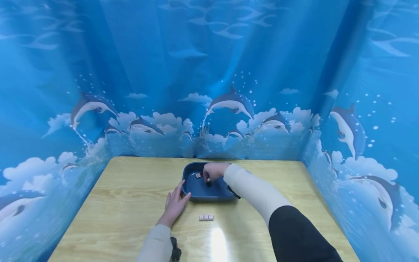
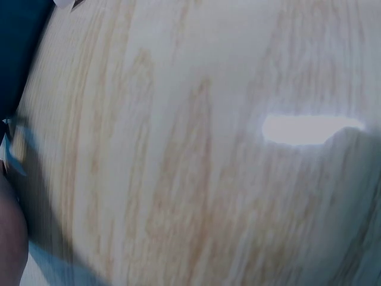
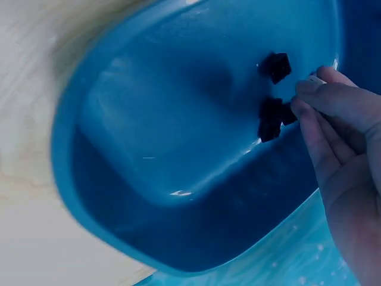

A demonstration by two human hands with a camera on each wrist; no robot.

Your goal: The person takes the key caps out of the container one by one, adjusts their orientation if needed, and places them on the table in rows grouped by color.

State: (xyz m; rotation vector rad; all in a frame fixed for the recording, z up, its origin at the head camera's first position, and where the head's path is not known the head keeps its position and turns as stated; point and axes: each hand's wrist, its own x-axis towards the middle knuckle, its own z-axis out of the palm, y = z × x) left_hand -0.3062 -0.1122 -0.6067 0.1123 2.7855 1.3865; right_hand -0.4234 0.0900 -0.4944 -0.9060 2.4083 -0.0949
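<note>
3 sm. white blocks [image 1: 206, 217] in a row on wood tbl [image 1: 131, 203], just in front of blue bin [image 1: 211, 199]. L hand [image 1: 175, 205], fingers spread, touches bin's L front corner. R hand [image 1: 214, 171], inside bin, pinches 1 sm. white pc [image 3: 316, 78] near dk pcs [image 3: 271, 120]. Dolphin-print curtain [image 1: 157, 54] behind tbl.

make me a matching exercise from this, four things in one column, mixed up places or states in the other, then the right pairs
Column one
1. left hand
2. right hand
3. row of three small pale blocks
4. backdrop

Column two
A. on the table, on the near side of the blue basin
B. printed with dolphins
C. pinching a small pale piece over the basin
D. at the basin's near left corner

Pairs: 1-D, 2-C, 3-A, 4-B
</note>
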